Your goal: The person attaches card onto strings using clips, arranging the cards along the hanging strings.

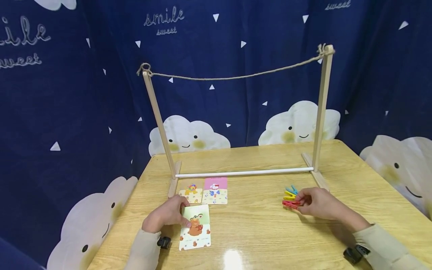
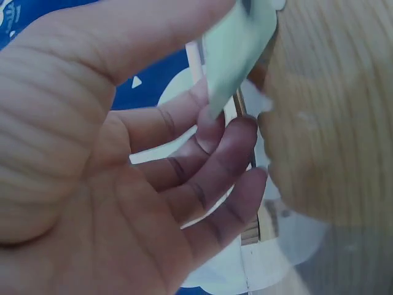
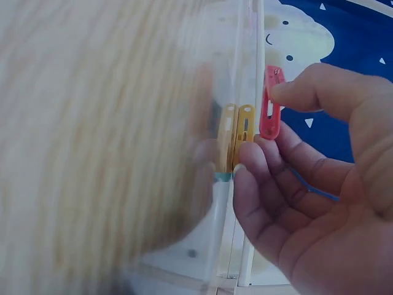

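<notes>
Bear card [image 1: 195,227] lies on the wooden table [image 1: 263,232], lower centre-left of the head view, one edge pinched up by my left hand [image 1: 165,215]. At centre right, my right hand [image 1: 318,204] pinches a red clothespin [image 1: 291,204] beside yellow [image 1: 289,196] and blue ones [image 1: 292,189].
</notes>
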`<state>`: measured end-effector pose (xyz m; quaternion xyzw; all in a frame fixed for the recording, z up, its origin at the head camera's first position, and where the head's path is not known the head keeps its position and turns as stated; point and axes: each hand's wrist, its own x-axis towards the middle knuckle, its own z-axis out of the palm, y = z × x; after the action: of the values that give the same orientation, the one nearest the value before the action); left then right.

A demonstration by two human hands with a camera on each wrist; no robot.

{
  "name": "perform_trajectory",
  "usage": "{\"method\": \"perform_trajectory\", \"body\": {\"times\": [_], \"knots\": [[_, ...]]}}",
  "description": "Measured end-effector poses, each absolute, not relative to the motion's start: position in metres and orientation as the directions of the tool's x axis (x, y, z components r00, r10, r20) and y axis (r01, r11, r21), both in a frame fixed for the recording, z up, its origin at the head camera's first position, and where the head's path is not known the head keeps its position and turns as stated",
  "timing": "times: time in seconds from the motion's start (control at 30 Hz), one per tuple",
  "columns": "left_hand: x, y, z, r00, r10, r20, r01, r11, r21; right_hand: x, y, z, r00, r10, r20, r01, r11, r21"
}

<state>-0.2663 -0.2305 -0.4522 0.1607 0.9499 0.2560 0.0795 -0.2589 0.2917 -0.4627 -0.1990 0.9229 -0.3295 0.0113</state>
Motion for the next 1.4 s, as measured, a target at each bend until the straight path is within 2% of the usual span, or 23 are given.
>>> {"method": "perform_trajectory", "body": {"times": [0.2,0.43,0.8,1.1,1.4], "knots": [[-0.266,-0.232,-0.448,-0.923,0.384,-0.006,0.314,0.764,0.564,-0.263,0.289,-0.459,-0.915,-0.379,0.135,-0.374,0.676,-0.635],[-0.269,-0.237,-0.438,-0.927,0.376,0.016,0.303,0.720,0.624,-0.265,0.282,-0.448,-0.916,-0.365,0.165,-0.374,0.628,-0.683],[-0.267,-0.232,-0.416,-0.879,0.468,0.093,0.367,0.537,0.760,-0.270,0.272,-0.437,-0.920,-0.267,0.288,-0.392,0.583,-0.712],[-0.266,-0.226,-0.392,-0.904,0.382,0.191,0.382,0.523,0.761,-0.274,0.263,-0.423,-0.919,-0.210,0.333,-0.393,0.498,-0.773],[-0.276,-0.222,-0.375,-0.927,0.293,0.235,0.361,0.518,0.775,-0.281,0.245,-0.403,-0.907,-0.224,0.357,-0.421,0.469,-0.776]]}}
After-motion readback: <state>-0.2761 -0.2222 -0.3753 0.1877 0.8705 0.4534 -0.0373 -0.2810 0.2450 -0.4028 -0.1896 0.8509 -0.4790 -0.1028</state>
